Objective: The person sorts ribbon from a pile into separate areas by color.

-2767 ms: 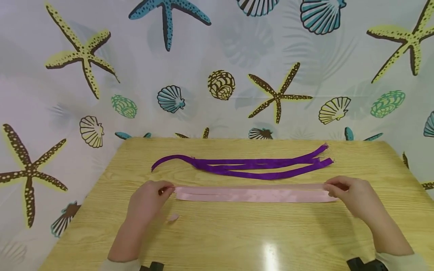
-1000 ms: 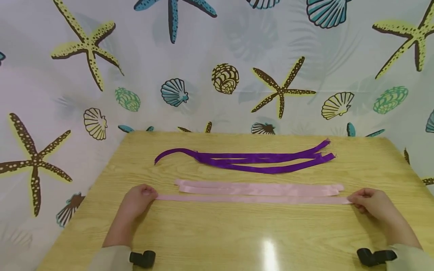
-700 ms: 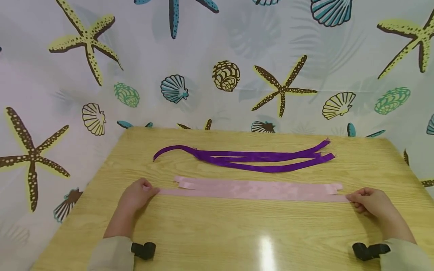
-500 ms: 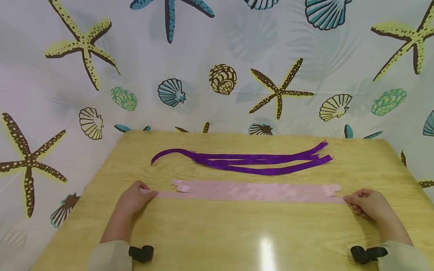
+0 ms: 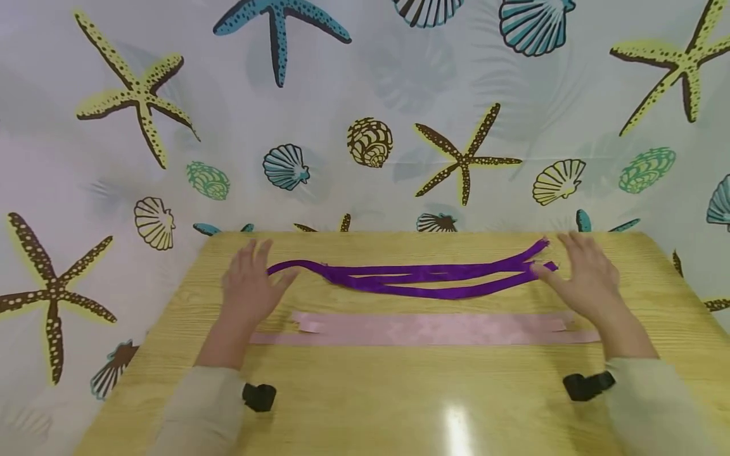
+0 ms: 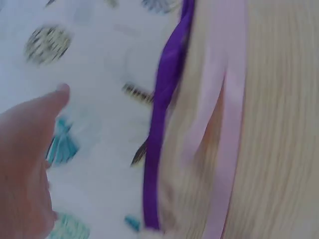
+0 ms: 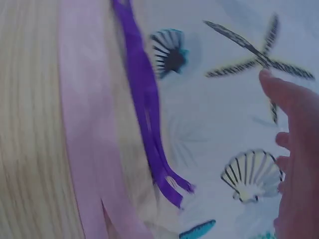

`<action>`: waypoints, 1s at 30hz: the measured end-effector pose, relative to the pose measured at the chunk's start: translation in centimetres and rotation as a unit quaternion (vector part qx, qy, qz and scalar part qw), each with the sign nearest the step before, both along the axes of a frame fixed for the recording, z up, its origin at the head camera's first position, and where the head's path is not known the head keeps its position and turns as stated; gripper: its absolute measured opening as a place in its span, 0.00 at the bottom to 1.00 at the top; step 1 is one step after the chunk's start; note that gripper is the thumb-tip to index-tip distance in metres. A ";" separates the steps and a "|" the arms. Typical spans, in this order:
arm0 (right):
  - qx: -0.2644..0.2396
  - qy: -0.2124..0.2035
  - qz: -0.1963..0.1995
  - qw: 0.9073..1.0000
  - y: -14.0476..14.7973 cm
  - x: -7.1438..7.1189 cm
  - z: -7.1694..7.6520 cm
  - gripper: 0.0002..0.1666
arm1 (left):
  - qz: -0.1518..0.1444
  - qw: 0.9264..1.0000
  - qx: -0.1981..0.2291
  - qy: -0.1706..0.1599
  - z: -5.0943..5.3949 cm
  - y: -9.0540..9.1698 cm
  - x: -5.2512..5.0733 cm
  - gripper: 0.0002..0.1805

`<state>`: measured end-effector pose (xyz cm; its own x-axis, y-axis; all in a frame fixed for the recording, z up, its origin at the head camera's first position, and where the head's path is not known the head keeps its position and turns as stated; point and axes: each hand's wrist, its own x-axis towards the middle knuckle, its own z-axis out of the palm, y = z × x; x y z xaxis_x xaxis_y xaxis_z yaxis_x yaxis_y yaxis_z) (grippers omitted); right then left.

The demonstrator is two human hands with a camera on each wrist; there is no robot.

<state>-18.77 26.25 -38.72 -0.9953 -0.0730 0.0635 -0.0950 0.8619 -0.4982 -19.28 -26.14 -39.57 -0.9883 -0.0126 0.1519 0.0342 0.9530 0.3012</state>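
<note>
My left hand [image 5: 249, 285], fingers spread, hovers by the left end of the purple ribbons [image 5: 422, 273], covering that tip in the head view. Over at their right ends is my right hand [image 5: 587, 277], its fingers extended and thumb pointing inward. Neither hand holds anything. Several purple strips lie loosely together, overlapping toward the left and fanning out at the frayed right ends. Nearer to me, pink ribbons [image 5: 422, 329] lie flat side by side. The nearest pink strip sticks out past the others at both ends, as the left wrist view also shows [image 6: 230, 149].
The wooden table [image 5: 365, 392] carries all the ribbons, with a bright glare spot near its front. Behind it hangs a white cloth [image 5: 331, 95] printed with starfish and shells. A black wrist camera [image 5: 259, 397] sits at each cuff.
Both hands have let go of the nearest pink ribbon, which now lies against the other pink strips. They have moved away from me, up to the ends of the purple ribbons.
</note>
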 end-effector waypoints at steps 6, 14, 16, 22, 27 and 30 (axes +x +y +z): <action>0.158 0.052 0.031 0.986 -4.2 -4.6 -1.8 0.56 | -0.029 0.994 -0.083 -0.065 -2.3 4.5 -4.6 0.47; 0.075 -0.039 0.080 0.993 -4.2 -5.4 -2.8 0.37 | -0.055 0.994 -0.035 -0.086 -2.8 4.9 -5.6 0.30; 0.033 -0.105 0.104 0.988 -4.4 -5.4 -3.1 0.23 | -0.095 0.988 -0.033 -0.117 -2.6 5.2 -5.4 0.15; 0.043 -0.178 0.123 0.975 -4.8 -5.9 -4.1 0.17 | -0.112 0.973 -0.075 -0.190 -2.7 5.6 -5.2 0.15; 0.062 -0.168 0.119 0.977 -3.9 -6.3 -4.3 0.24 | -0.080 0.974 -0.091 -0.193 -3.0 4.5 -5.4 0.21; 0.068 -0.158 0.115 0.978 -3.1 -6.6 -4.4 0.24 | -0.069 0.975 -0.082 -0.194 -2.9 3.4 -5.3 0.22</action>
